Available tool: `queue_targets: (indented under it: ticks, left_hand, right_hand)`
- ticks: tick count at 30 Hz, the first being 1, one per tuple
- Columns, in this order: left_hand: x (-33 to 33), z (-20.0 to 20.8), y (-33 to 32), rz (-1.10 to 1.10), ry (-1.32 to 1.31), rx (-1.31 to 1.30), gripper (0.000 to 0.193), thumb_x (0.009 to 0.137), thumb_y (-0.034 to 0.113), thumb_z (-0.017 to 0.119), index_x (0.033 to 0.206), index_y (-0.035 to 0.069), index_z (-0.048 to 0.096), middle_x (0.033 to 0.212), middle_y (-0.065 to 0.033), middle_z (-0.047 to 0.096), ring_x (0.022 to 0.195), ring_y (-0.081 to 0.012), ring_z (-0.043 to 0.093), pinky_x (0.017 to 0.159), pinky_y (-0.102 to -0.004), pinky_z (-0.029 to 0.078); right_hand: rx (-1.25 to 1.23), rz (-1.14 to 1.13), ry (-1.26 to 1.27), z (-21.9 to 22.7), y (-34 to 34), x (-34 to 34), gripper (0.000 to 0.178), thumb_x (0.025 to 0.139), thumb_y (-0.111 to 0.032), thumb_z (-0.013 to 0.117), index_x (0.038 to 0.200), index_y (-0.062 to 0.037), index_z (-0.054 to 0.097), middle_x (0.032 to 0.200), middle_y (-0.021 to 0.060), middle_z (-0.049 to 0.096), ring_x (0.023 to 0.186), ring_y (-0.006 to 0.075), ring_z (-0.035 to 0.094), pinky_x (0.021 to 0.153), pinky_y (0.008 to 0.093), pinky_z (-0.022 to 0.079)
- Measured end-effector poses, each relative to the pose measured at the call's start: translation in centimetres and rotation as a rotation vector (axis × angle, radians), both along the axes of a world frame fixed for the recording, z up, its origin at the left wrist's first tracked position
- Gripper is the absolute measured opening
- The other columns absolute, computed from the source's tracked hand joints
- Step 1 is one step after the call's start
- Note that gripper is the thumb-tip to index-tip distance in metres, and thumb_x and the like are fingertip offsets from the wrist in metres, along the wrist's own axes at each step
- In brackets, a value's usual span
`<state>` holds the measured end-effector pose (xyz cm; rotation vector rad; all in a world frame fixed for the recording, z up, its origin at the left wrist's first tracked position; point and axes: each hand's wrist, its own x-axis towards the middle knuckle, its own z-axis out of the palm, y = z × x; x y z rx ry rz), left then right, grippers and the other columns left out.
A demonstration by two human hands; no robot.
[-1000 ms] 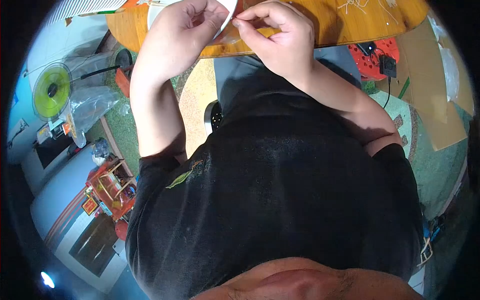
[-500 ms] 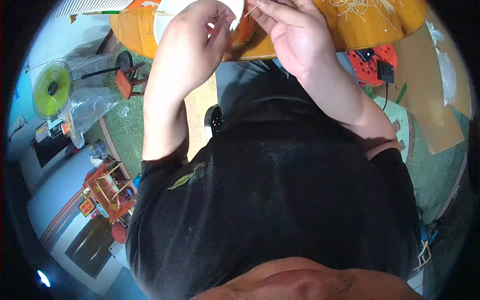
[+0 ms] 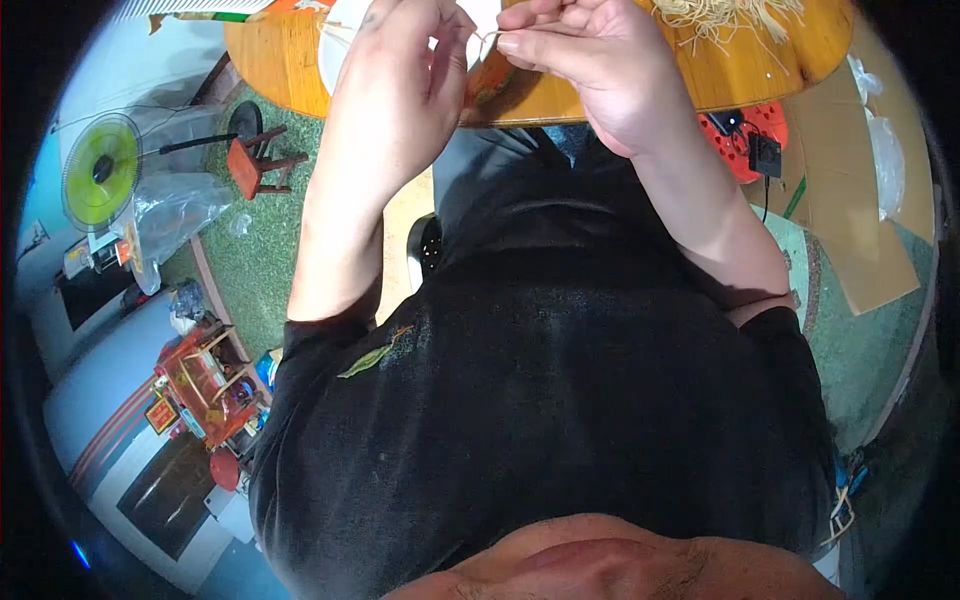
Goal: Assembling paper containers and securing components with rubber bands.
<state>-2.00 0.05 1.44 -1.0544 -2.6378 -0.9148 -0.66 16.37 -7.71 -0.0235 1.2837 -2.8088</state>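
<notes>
At the top edge of the view, my two hands are close together over the near side of a wooden table (image 3: 270, 65). A thin pale strand (image 3: 486, 42) curves between their fingertips. My right hand (image 3: 605, 65) pinches the strand between thumb and fingers. My left hand (image 3: 400, 95) is bent over with its fingertips together at the strand's other end. Behind my left hand lies a white dish (image 3: 332, 65), partly covered by it. Something reddish-brown and green (image 3: 492, 78) shows on the table between my wrists. Farther right is a loose heap of similar pale strands (image 3: 735, 15).
A red stool (image 3: 765, 125) with a black device stands under the table's right side, beside cardboard sheets (image 3: 850, 170). On the left are a green-bladed fan (image 3: 102, 172), a small red-brown stool (image 3: 245, 170) and a clear plastic bag (image 3: 180, 215). A leaf (image 3: 366, 362) clings to my black shirt.
My right hand has turned flatter, its fingers reaching leftward. The strand it held upright at an angle now bends between both hands. The view has shifted slightly, showing more of the strand heap.
</notes>
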Motion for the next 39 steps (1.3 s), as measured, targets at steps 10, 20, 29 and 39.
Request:
queue_targets:
  ticks: [10, 20, 29, 39]
  left_hand:
    - [-0.9, -3.1, -2.9, 0.032, -0.615, 0.369, 0.004, 0.100, -0.003, 0.057, 0.103, -0.001, 0.054, 0.087, -0.0111, 0.060, 0.079, -0.0136, 0.058, 0.071, -0.0287, 0.050]
    - [0.8, 0.2, 0.0, 0.111, -0.215, 0.033, 0.009, 0.095, -0.007, 0.060, 0.100, -0.001, 0.057, 0.084, -0.0135, 0.060, 0.075, -0.0193, 0.058, 0.069, -0.0296, 0.049]
    - [0.5, -1.1, 0.2, 0.095, -0.401, 0.275, 0.013, 0.096, -0.003, 0.066, 0.106, 0.001, 0.058, 0.083, -0.0068, 0.058, 0.074, -0.0134, 0.055, 0.065, -0.0278, 0.046]
    - [-0.1, -1.2, -0.6, -0.037, -0.049, -0.016, 0.022, 0.084, -0.005, 0.078, 0.098, 0.000, 0.063, 0.082, -0.0086, 0.059, 0.070, -0.0200, 0.060, 0.062, -0.0310, 0.048]
  right_hand:
    - [0.348, -0.025, 0.127, 2.3, -0.5, 1.1, 0.015, 0.094, 0.009, 0.066, 0.099, 0.0002, 0.055, 0.094, 0.0071, 0.067, 0.081, 0.0104, 0.066, 0.071, 0.0248, 0.056]
    - [0.594, -0.057, 0.117, 3.9, -0.3, 1.5, 0.015, 0.090, 0.009, 0.067, 0.097, 0.0017, 0.055, 0.086, 0.0063, 0.065, 0.081, 0.0105, 0.066, 0.072, 0.0259, 0.053]
    - [0.754, -0.218, 0.206, 3.2, -0.5, 1.9, 0.019, 0.093, 0.010, 0.060, 0.094, -0.0029, 0.045, 0.084, 0.0056, 0.058, 0.080, 0.0116, 0.062, 0.070, 0.0285, 0.051]
    - [0.361, -0.070, -0.157, 3.0, -0.4, 1.1, 0.019, 0.097, 0.010, 0.057, 0.099, -0.0035, 0.044, 0.092, 0.0068, 0.058, 0.084, 0.0127, 0.060, 0.079, 0.0285, 0.052]
